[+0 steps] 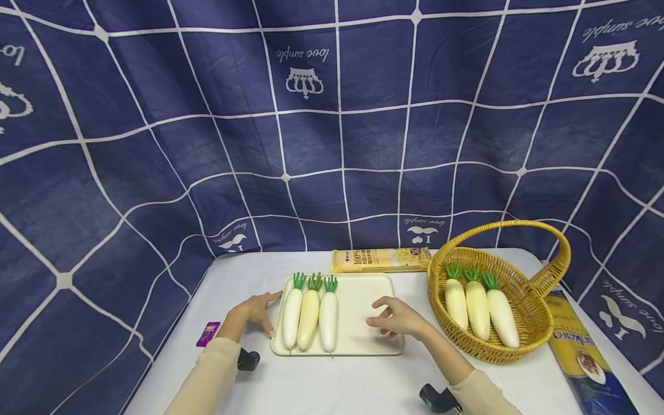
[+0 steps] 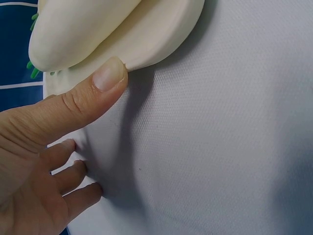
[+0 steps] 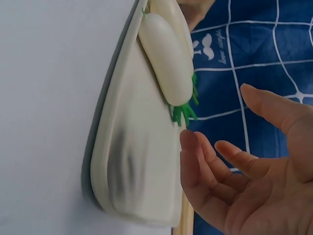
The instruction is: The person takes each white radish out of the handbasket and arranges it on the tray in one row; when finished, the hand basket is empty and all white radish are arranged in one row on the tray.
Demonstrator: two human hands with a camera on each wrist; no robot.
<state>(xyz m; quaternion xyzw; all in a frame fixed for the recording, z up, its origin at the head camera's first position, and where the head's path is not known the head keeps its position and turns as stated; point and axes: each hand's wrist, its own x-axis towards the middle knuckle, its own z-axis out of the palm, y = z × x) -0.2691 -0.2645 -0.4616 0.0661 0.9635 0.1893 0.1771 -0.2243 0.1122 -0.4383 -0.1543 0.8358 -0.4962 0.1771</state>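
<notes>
Radishes point(image 1: 309, 318) crosswise on tray point(image 1: 357, 308) — leaves point(image 1: 314, 281) (green) pointing away.

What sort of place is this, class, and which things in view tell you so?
Probably a staged tabletop set-up rather than a working kitchen: blue printed cloth hangs around a white table, where white radishes lie on a tray and in a wicker basket.

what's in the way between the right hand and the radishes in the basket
Only the left rim of the basket stands between the right hand and the radishes; its handle shows clear of them in the head view.
</notes>
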